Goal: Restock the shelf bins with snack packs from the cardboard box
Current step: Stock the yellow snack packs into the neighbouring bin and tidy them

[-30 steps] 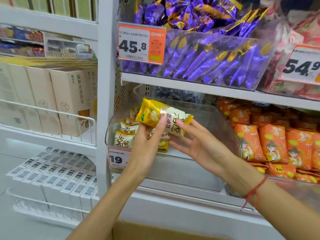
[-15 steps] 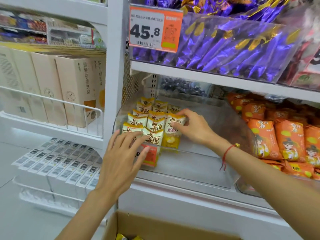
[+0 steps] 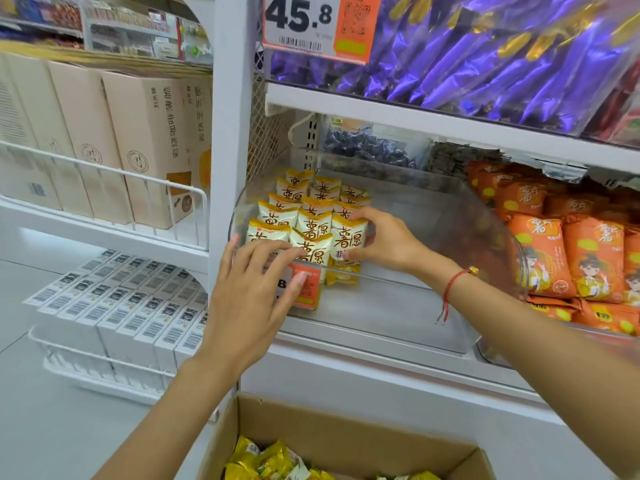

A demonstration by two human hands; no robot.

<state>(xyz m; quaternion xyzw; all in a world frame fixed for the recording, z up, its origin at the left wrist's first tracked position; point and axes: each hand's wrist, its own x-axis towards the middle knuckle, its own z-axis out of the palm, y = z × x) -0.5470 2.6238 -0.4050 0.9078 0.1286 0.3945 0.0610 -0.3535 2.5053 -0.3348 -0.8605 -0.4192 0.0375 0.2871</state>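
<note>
Box (image 3: 346, 445) nearest me, cardboard, open, yellow packs (image 3: 273, 462) loose in the bottom; count not possible, mostly cut off by the frame edge.

My left hand (image 3: 249, 303) next, fingers (image 3: 277, 252) straight and spread, tips resting on the front-row snack packs (image 3: 311, 249) at the near lip of the clear bin (image 3: 398, 306). It holds nothing. My right hand (image 3: 384, 242) just beyond, fingers wrapped around the rightmost front pack (image 3: 348, 240), steadying it upright.

Packs stand in three columns at the left end of the bin; I count roughly twelve, back rows partly hidden. Right part of the bin bare.

Risk: the rows have no support on the right side. If I let go abruptly, the right column will likely topple into the gap. Pressing too hard with the left could slide the front row over the price tag (image 3: 304, 285).

Farther right, orange packs (image 3: 554, 254). Above, purple packs (image 3: 485, 64), uncountable.
</note>
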